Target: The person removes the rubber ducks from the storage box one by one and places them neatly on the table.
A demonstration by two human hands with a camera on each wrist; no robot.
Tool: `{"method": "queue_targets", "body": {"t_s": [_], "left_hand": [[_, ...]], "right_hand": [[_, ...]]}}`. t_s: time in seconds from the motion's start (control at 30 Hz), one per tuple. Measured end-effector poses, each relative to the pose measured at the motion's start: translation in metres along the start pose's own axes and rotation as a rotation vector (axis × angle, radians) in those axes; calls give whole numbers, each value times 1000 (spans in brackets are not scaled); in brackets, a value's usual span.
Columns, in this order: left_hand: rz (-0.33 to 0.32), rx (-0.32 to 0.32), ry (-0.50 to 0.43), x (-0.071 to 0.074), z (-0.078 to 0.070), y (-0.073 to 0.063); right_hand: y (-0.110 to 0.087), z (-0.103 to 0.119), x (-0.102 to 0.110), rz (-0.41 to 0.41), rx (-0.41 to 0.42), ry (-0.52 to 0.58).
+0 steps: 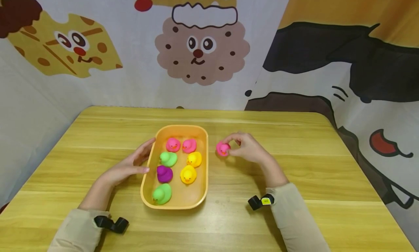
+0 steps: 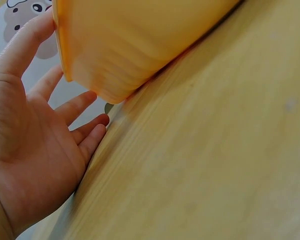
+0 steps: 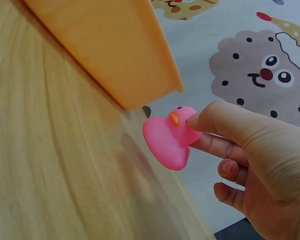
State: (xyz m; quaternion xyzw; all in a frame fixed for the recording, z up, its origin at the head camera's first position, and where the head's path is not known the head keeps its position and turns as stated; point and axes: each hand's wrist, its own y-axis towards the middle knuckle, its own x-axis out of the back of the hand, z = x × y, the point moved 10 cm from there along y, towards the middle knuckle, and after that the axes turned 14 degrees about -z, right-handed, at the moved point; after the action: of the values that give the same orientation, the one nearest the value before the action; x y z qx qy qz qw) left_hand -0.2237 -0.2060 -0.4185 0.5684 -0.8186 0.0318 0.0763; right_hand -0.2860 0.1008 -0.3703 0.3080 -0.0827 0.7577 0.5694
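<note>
Between thumb and fingers, my right hand (image 1: 243,147) pinches a pink rubber duck (image 1: 223,149) by its head, just right of the orange tub (image 1: 174,207). In the right wrist view the duck (image 3: 167,139) hangs above the wooden surface. My left hand (image 1: 129,164) is spread along the tub's left side, thumb and fingertips at its rim; in the left wrist view the fingers (image 2: 75,107) are mostly straight against the wall. Inside the tub sit two pink ducks (image 1: 173,144), two yellow ducks (image 1: 188,175), two green ducks (image 1: 162,194) and a purple duck (image 1: 164,174).
The tub stands on a wooden table (image 1: 311,164). Behind the table hangs a cloth (image 1: 131,92) printed with cartoon figures, and it also covers the sides. Each sleeve carries a black wrist camera, such as the left camera (image 1: 111,224).
</note>
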Motion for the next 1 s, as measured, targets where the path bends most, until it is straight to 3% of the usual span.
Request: {"method": "queue_targets", "body": {"t_s": [0.73, 1.0], "left_hand": [[3, -11, 15, -2, -2, 0], [0, 2, 1, -2, -1, -1]], "right_hand": [[1, -17, -9, 18, -16, -4], [1, -14, -9, 26, -23, -2]]}}
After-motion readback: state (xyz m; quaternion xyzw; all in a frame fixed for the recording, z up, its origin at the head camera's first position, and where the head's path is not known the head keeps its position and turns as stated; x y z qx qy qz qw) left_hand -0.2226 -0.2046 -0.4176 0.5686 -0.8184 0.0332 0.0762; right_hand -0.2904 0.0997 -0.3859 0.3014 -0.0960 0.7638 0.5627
